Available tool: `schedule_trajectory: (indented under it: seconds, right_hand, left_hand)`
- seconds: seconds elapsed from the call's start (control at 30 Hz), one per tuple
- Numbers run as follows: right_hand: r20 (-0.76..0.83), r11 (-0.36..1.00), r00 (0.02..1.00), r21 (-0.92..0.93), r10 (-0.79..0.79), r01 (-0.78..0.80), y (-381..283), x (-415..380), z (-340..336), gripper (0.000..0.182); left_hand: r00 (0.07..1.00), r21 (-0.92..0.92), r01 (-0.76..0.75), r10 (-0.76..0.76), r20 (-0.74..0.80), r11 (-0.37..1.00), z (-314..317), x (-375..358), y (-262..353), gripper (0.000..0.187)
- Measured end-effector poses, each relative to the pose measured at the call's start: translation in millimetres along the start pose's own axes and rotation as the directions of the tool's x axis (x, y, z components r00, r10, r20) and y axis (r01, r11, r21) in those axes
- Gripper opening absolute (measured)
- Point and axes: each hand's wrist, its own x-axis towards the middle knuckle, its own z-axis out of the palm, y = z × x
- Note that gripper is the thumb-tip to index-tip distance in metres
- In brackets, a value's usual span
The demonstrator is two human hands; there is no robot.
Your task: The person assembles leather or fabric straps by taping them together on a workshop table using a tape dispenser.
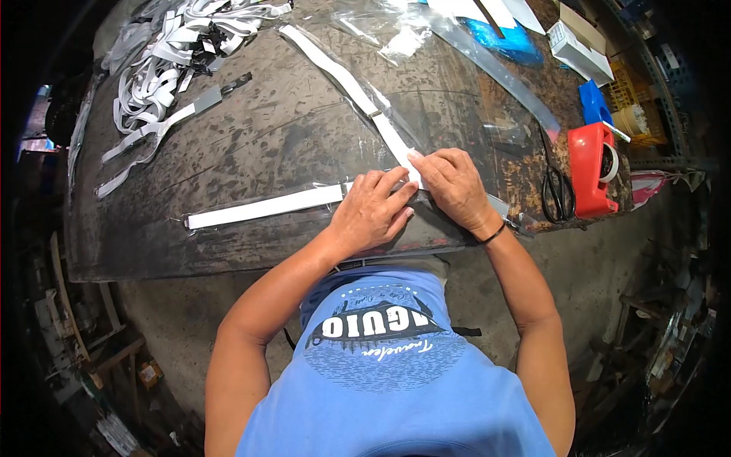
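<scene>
A long white strap (331, 68) in a clear plastic sleeve runs from the back of the table down to my hands. My right hand (454, 186) is closed on its near end, with the thumb pressed on the white band. My left hand (371, 207) reaches the same end from the left, fingers bent and fingertips pressed together against it. A second white strap (266, 209), also in clear plastic, lies flat to the left, its right end hidden under my left hand. What sits beneath my fingertips is partly hidden.
White straps with black clips are heaped (156, 84) at the back left. A red tape dispenser (591, 171) and black scissors (558, 190) lie at the right edge. Clear plastic sleeves (495, 65), a blue plastic packet (506, 42) and a white box (579, 49) are farther back.
</scene>
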Motion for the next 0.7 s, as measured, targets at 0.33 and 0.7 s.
schedule_trajectory:
  seconds: [0.33,0.7]
  right_hand:
    - [-0.02,0.995,0.998,0.089,0.053,-0.051,7.8,-10.1,6.3,0.054]
    - [-0.034,0.99,0.999,0.136,0.04,-0.035,9.9,-11.9,4.9,0.054]
  left_hand:
    - [0.997,-0.042,0.028,-0.025,0.072,0.999,-2.7,1.8,-1.5,0.043]
    - [0.991,-0.049,0.006,0.001,0.133,0.999,-6.7,8.8,-3.6,0.045]
